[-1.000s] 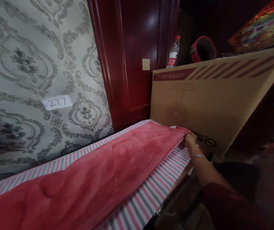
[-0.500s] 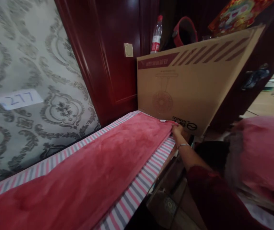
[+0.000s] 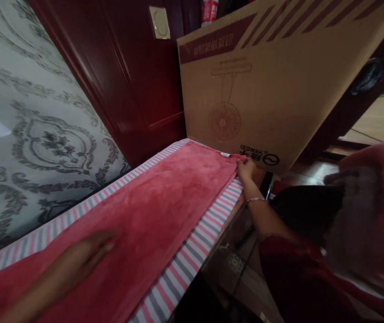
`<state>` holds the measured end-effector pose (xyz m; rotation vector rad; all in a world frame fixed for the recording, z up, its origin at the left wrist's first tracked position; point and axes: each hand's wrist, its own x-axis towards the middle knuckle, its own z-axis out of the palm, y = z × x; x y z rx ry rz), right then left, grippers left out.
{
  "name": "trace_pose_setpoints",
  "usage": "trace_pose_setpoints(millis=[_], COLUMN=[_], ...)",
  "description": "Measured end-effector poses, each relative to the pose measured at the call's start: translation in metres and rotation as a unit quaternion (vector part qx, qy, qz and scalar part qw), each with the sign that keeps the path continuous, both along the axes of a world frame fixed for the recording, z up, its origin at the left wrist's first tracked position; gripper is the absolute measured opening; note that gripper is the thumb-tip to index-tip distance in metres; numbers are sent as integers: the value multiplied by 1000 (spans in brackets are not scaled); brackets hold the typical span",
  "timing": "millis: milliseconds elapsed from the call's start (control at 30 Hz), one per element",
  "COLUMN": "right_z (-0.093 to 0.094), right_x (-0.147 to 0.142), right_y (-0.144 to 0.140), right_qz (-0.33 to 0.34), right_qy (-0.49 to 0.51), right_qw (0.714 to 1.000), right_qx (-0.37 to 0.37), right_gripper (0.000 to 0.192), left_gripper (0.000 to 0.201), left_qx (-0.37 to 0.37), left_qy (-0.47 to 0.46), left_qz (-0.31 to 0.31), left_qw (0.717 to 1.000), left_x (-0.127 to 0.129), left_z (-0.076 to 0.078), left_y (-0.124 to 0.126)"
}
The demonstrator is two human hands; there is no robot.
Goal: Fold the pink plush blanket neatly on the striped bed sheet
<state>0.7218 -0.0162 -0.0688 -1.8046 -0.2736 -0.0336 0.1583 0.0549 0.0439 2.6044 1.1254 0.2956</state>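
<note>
Pinching is observed at the far corner of the red blanket (image 3: 165,197): the right hand (image 3: 246,169) is closed on that corner, fingers curled around the fabric edge, just in front of the cardboard box (image 3: 279,85). A thin bracelet (image 3: 256,200) is seen on the right wrist, and a dark red sleeve (image 3: 299,273) covers the forearm nearer the camera.

The left hand (image 3: 91,253) is laid flat and open on the blanket at near left, palm down, fingers extended toward the far right; nothing is gripped by it.

The blanket is spread lengthwise over a striped sheet (image 3: 192,264), which shows as pink, white and grey bands along both long edges. The blanket runs from the near left to the far right, where its corner meets the box.

The box stands at the far end, printed with a fan drawing and inverted lettering. Patterned grey wallpaper (image 3: 44,134) is noted on the left, and dark red wood panelling (image 3: 127,67) beside it, with 1 pale wall plate (image 3: 160,22) mounted on it. A blurred pink mass (image 3: 373,211) is seen at near right; what it is cannot be told.
</note>
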Motion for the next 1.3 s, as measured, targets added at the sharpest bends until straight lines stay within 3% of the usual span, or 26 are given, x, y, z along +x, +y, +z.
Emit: trace_pose_setpoints(millis=[133,200,333,500,700,833,967,1133,1300], right_z=[-1,-2,-6,-11,-13,-18,-21,-22,-19], right_x=[-3,-3,0,3,9,14,16,13,7], right_y=[0,0,1,-1,-4,-3,-1,-1,1], right_qz=[-6,-3,4,-6,-33,-48,-45,-21,-13], right_qy=[-17,-26,-38,-60,-49,-69,-87,-83,-77], right_qw=[1000,1000,999,998,998,996,995,996,997], right_qx=[0,7,20,10,-5,-11,-10,6,30], right_gripper=[18,17,18,21,26,24,27,29,28], left_gripper=[43,42,38,44,47,46,53,53,39], left_qx=[19,43,49,66,108,109,80,43,35], left_qy=[50,102,135,149,135,137,145,128,92], left_qz=[15,75,136,158,163,170,149,99,73], left_qw=[998,991,980,974,971,970,975,986,993], left_x=[102,148,203,234,257,257,265,309,366], left_z=[8,11,1,-21,-34,-37,-29,-20,-26], left_y=[71,103,145,171,187,194,203,212,216])
